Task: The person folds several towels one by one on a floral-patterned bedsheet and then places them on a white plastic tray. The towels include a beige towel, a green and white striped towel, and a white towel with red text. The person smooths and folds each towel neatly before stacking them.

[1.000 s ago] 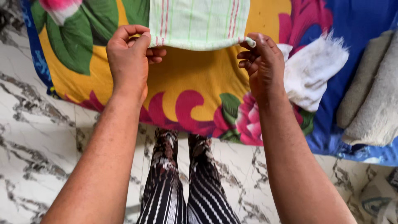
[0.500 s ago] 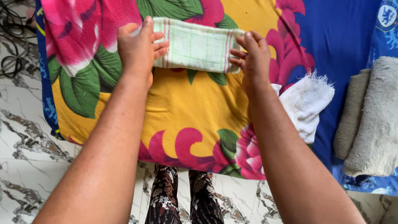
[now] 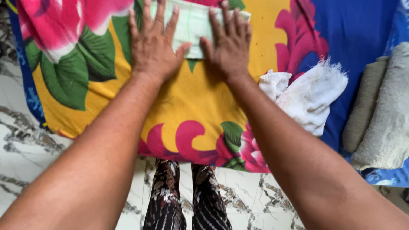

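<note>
A folded pale green cloth with thin red stripes (image 3: pixel 191 26) lies on a bright flowered bedsheet (image 3: pixel 191 106) of yellow, pink and green. My left hand (image 3: pixel 154 44) rests flat on the cloth's left part, fingers spread. Over the right part my right hand (image 3: pixel 228 44) lies flat as well, fingers apart. The two thumbs nearly meet over the cloth's near edge. Neither hand grips anything; most of the cloth is hidden under the palms.
A crumpled white frayed cloth (image 3: pixel 309 96) lies just right of my right forearm. Grey folded towels (image 3: pixel 383 110) sit at the right on blue bedding (image 3: pixel 353 38). Marble floor (image 3: pixel 30 145) lies below the bed edge, with my patterned trouser legs (image 3: pixel 187 200).
The hands let go of the cloth's corners after folding it away from me, and now press flat on top of it, closer together.
</note>
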